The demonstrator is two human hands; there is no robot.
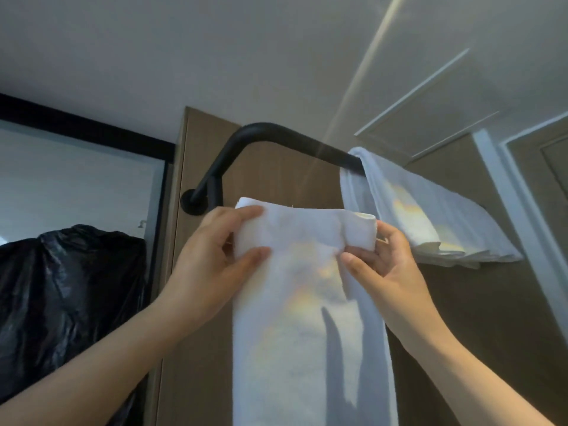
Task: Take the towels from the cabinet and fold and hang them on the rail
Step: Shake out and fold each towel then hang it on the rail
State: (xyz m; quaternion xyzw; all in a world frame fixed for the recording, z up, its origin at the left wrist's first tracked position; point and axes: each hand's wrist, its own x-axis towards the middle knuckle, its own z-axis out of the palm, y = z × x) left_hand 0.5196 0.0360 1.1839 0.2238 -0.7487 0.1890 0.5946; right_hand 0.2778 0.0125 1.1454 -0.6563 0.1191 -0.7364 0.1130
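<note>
Towel in hand [295,302]: white, folded into a long strip, held up in front of the wood panel [276,179]. Its top edge sits below the rail [276,130] and nearer to us, not touching it.

Left hand [215,253] grips the top left corner, with fingers curled over the upper edge and the thumb pressed on the front face. Right hand [384,265] pinches the top right corner, where the cloth bunches into a small roll. Its thumb is on the front and its fingers are behind.

Long axis of the strip runs straight down and leaves the bottom of the view, so we cannot see the lower end. The top edge lies crosswise, close to parallel with the bare stretch of rail.

That bare stretch runs from the bend, above the wall mount, rightward to a hung towel [430,210] draped over the rail's right part. The free space lies up and away from both sets of fingers. The left hand is nearer the mount, the right nearer the hung towel, and neither is clearly closer to the bar.

Our judgement: the next move calls for lifting the top edge over the bar between the bend and the hung towel.

A black bag [70,287] is at far left, well apart.
</note>
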